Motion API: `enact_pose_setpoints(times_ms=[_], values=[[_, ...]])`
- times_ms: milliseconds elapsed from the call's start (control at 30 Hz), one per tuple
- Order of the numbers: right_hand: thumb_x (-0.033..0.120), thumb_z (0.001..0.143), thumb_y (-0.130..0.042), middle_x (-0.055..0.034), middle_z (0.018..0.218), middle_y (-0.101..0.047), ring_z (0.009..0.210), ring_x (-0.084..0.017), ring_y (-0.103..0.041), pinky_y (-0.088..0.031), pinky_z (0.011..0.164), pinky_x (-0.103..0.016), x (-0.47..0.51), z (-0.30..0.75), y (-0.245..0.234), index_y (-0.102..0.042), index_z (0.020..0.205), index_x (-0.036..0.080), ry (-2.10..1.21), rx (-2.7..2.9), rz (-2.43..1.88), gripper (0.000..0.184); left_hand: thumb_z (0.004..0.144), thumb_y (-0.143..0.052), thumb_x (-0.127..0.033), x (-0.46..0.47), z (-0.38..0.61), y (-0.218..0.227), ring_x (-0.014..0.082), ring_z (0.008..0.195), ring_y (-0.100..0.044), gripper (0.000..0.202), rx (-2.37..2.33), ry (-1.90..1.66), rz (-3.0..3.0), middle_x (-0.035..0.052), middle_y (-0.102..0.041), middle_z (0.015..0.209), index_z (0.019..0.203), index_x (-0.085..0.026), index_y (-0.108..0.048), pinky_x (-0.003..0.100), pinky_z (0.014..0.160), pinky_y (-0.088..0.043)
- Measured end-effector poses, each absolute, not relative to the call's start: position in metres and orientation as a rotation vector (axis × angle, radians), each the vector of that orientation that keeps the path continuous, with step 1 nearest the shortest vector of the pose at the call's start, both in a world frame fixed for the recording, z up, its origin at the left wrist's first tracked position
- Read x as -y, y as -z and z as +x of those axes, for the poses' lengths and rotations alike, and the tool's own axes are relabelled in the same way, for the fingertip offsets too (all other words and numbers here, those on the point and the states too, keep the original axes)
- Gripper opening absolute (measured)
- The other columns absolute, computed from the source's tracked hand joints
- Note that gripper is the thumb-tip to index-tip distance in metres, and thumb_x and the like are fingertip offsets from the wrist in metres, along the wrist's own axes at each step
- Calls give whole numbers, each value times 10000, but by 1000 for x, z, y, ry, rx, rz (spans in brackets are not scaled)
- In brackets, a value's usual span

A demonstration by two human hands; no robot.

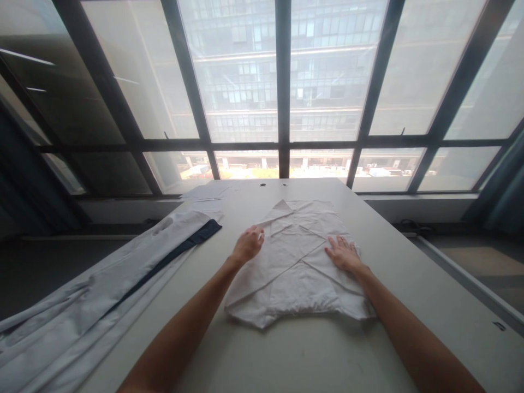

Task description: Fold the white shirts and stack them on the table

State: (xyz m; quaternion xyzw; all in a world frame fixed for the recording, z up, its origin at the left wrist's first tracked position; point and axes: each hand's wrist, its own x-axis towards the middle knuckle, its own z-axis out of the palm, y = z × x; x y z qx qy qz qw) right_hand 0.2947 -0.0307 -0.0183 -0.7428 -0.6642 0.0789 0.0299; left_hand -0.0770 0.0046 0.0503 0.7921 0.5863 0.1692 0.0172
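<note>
A white, wrinkled cloth piece [301, 284] lies spread on the table in front of me, with diagonal folds crossing its middle and a gathered near edge. It looks like a garment, but I cannot make out which kind. At its left edge, my left hand [248, 243] is closed, fingers curled on the cloth, where a strip runs up to a raised pointed flap [282, 206]. On the right side of the cloth, my right hand [344, 254] rests flat, palm down and fingers spread.
The white table [262, 360] stretches toward large dark-framed windows. Along its left side lie long light-grey fabric [94, 284] and a dark navy strip [196, 237]. Thin white sheets [204, 194] sit at the far left corner. Curtains [24, 169] hang at both sides.
</note>
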Motion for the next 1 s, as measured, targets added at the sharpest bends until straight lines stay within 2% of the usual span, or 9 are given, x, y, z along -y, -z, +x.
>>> enact_pose_setpoints(times_ms=[67, 133, 200, 267, 467, 667, 800, 1000], values=[[554, 1030, -235, -153, 1676, -145, 1547, -279, -84, -84, 1213, -526, 31, 295, 18, -203, 1613, 236, -244, 2043, -2298, 665, 1018, -394, -353, -4, -65, -30, 247, 1322, -517, 417, -1665, -518, 2578, 137, -572, 1410, 1360, -186, -562, 389, 1128, -375], [556, 1028, -237, -153, 1675, -147, 1547, -279, -83, -86, 1213, -526, 31, 295, 18, -206, 1612, 237, -242, 2037, -2298, 666, 1025, -384, -395, -6, -61, -12, 291, 1432, -398, 491, -1626, -426, 2615, 151, -471, 1523, 1454, -177, -484, 470, 1173, -314], [558, 1027, -235, -153, 1674, -152, 1547, -281, -83, -84, 1213, -529, 31, 295, 18, -210, 1612, 234, -235, 2038, -2286, 669, 1035, -353, -439, -9, -63, 0, 322, 1492, -290, 552, -1670, -325, 2598, 153, -363, 1598, 1522, -182, -400, 533, 1192, -256], [560, 1026, -230, -153, 1673, -157, 1546, -283, -86, -85, 1212, -535, 31, 296, 18, -214, 1611, 228, -228, 2045, -2274, 673, 1045, -302, -473, -12, -67, 5, 322, 1517, -226, 590, -1698, -253, 2586, 143, -293, 1633, 1563, -192, -328, 544, 1205, -216], [557, 1023, -235, -148, 1670, -177, 1544, -278, -103, -86, 1214, -527, 32, 293, 22, -227, 1607, 226, -181, 2027, -2292, 672, 1044, -266, -502, -13, -69, 3, 302, 1525, -206, 610, -1714, -219, 2581, 118, -272, 1645, 1577, -208, -304, 521, 1221, -185], [522, 1020, -280, -155, 1677, -134, 1547, -272, -69, -87, 1218, -508, 40, 292, 23, -212, 1610, 208, -36, 1984, -2234, 671, 1037, -264, -519, -8, -62, 1, 312, 1529, -187, 628, -1771, -164, 2574, 106, -250, 1655, 1594, -230, -258, 540, 1222, -150], [510, 1029, -253, -156, 1665, -191, 1543, -289, -106, -83, 1214, -523, 60, 295, 26, -282, 1593, 215, -18, 2027, -2230, 637, 1035, -266, -528, 9, -60, 2, 325, 1529, -180, 618, -1757, -129, 2604, 114, -237, 1658, 1586, -248, -282, 551, 1216, -149], [530, 1016, -294, -163, 1647, -246, 1528, -318, -174, -106, 1208, -526, 108, 303, 43, -311, 1587, 218, 89, 2022, -2211, 651, 1032, -291, -520, 50, -66, 8, 352, 1528, -165, 606, -1694, -128, 2651, 129, -232, 1657, 1576, -252, -311, 569, 1205, -172]])
